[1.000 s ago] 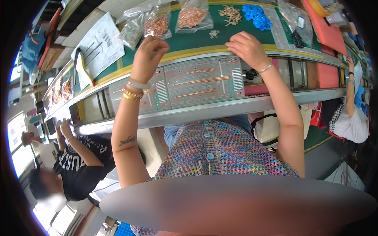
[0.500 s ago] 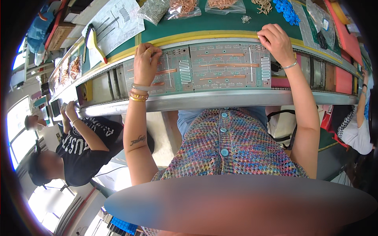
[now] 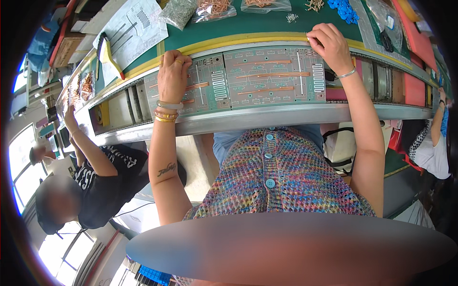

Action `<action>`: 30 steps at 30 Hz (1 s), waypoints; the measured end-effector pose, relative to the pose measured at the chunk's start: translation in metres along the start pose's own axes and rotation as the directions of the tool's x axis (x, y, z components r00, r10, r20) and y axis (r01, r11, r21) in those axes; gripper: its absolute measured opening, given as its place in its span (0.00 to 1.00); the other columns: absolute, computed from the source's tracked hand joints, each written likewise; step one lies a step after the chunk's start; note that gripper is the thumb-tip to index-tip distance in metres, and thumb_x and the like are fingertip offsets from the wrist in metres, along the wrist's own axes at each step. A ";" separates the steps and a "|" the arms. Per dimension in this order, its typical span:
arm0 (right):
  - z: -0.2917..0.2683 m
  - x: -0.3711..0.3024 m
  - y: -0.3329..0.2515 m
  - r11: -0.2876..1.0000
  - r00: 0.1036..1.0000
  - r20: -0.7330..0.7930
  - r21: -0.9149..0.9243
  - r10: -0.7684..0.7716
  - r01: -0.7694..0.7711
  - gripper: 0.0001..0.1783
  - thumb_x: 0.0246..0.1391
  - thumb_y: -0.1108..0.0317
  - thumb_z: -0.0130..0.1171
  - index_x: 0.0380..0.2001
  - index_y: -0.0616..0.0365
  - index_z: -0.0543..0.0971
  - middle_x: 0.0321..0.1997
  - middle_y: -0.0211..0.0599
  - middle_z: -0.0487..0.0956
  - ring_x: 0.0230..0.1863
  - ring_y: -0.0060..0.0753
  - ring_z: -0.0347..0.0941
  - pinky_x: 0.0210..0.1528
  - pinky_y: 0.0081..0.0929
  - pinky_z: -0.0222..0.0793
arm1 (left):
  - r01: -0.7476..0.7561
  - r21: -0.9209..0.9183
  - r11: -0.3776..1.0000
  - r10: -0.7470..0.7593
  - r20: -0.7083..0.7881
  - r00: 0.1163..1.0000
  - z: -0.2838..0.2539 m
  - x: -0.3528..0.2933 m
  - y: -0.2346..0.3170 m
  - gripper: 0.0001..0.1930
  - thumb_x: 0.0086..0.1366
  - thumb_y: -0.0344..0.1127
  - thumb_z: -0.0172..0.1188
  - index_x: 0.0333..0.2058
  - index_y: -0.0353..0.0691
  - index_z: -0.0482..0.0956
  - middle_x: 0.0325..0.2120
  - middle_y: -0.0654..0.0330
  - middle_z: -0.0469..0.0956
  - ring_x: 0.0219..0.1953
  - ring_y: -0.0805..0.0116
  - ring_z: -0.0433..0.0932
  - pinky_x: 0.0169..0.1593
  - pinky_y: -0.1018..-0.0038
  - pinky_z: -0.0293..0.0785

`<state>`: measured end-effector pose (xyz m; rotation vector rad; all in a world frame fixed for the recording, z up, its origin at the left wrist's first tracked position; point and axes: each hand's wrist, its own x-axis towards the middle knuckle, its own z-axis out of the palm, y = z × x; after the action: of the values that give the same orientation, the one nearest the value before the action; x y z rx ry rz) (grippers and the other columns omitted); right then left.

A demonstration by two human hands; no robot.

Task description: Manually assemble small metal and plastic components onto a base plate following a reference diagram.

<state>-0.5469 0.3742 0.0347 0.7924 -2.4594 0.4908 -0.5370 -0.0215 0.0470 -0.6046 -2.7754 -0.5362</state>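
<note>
Under both hands: circuit board point(image 3: 267, 76); left hand point(image 3: 172, 76), right hand point(image 3: 330, 45) at its ends.

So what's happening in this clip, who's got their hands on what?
A person in a multicoloured knit top sits at a conveyor line with both hands on a grey-green circuit board panel that carries copper strips. The left hand lies flat on the panel's left section; the right hand grips its far right corner by the yellow edge strip. Clear bags of small copper parts and blue pieces lie on the green surface beyond. A co-worker in a black shirt works further along on the left.
</note>
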 end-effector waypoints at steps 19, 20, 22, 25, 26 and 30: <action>-0.002 0.002 -0.004 1.000 0.998 0.064 0.010 0.023 -0.024 0.09 0.40 0.70 0.64 0.29 0.54 0.78 0.31 0.27 0.73 0.34 0.31 0.69 0.35 0.26 0.69 | -0.020 -0.211 0.977 -0.002 -0.104 0.995 -0.012 -0.018 0.061 0.09 0.49 0.25 0.65 0.31 0.38 0.80 0.29 0.61 0.74 0.32 0.63 0.73 0.36 0.70 0.69; -0.002 0.001 -0.006 1.000 0.998 0.055 -0.004 0.013 -0.013 0.09 0.40 0.71 0.64 0.28 0.55 0.78 0.30 0.28 0.73 0.33 0.32 0.69 0.34 0.26 0.69 | -0.021 -0.211 0.977 -0.001 -0.104 0.995 -0.011 -0.018 0.065 0.09 0.49 0.25 0.65 0.31 0.38 0.80 0.29 0.61 0.74 0.32 0.63 0.73 0.36 0.70 0.69; -0.002 0.001 -0.008 1.000 0.999 0.045 -0.017 0.004 -0.003 0.09 0.39 0.72 0.65 0.28 0.56 0.77 0.30 0.29 0.73 0.32 0.33 0.70 0.33 0.27 0.69 | -0.056 -0.234 0.971 0.034 -0.097 0.995 -0.008 -0.017 0.074 0.09 0.47 0.26 0.66 0.31 0.40 0.80 0.29 0.61 0.74 0.31 0.63 0.73 0.35 0.70 0.69; -0.002 0.004 -0.015 0.997 0.999 0.049 -0.083 -0.002 0.007 0.07 0.40 0.72 0.64 0.25 0.56 0.76 0.29 0.29 0.73 0.31 0.33 0.70 0.33 0.27 0.69 | -0.074 -0.286 0.955 0.048 -0.099 0.994 -0.005 -0.012 0.095 0.10 0.46 0.27 0.67 0.30 0.41 0.80 0.29 0.62 0.74 0.31 0.63 0.72 0.35 0.70 0.69; -0.004 0.003 -0.021 0.997 0.996 0.026 0.001 0.082 -0.082 0.06 0.41 0.73 0.63 0.25 0.56 0.76 0.28 0.30 0.73 0.31 0.33 0.70 0.32 0.26 0.68 | -0.095 -0.292 0.952 0.068 -0.101 0.992 -0.005 -0.010 0.104 0.11 0.45 0.28 0.68 0.31 0.42 0.80 0.29 0.62 0.74 0.31 0.64 0.72 0.35 0.70 0.68; -0.020 -0.001 -0.072 0.537 0.821 0.328 0.632 0.468 -0.558 0.07 0.53 0.69 0.58 0.30 0.61 0.76 0.28 0.28 0.73 0.31 0.20 0.69 0.34 0.19 0.65 | -0.141 -0.402 0.905 0.077 -0.171 0.982 0.005 -0.004 0.141 0.13 0.43 0.29 0.69 0.32 0.42 0.80 0.30 0.63 0.74 0.31 0.64 0.71 0.35 0.70 0.68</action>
<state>-0.4946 0.3287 0.0637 0.3037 -2.5801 1.7545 -0.4719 0.0987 0.0838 -0.7650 -2.4757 -1.1096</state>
